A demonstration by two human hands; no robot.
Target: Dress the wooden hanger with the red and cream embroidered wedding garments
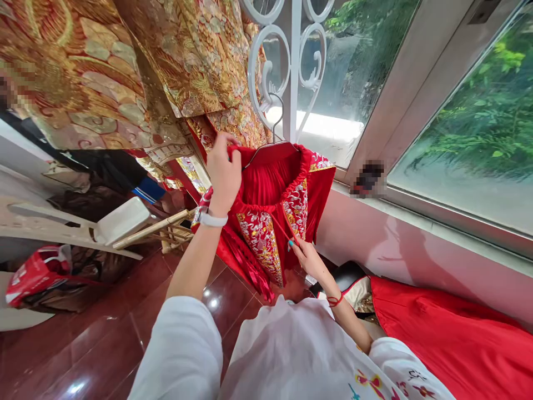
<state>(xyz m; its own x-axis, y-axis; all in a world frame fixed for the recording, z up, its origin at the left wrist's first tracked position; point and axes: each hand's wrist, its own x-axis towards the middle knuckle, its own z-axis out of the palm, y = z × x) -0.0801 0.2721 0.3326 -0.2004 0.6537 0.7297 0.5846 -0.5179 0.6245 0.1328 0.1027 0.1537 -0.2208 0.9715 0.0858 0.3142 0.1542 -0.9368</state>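
A red pleated skirt [262, 244] with gold and silver embroidery hangs by its gathered waistband from a hanger [275, 145], whose metal hook is on a white scrolled window grille [293, 66]. My left hand [225, 172] is at the left side of the waistband, fingers curled against the red cloth by the hanger's end; the fingertips are partly hidden. Lower down at the front, my right hand [308, 259] pinches a red drawstring [287, 228] that runs taut from the waistband. Red ribbons [254, 272] dangle at the skirt's lower left.
Large gold-and-red embroidered garments [200, 55] hang at the upper left. A bamboo stool [172, 233] and a white chair [120, 222] stand left, near a red bag [39, 272]. Windows [466, 128] line the right wall. Red cloth [449, 333] lies at the lower right.
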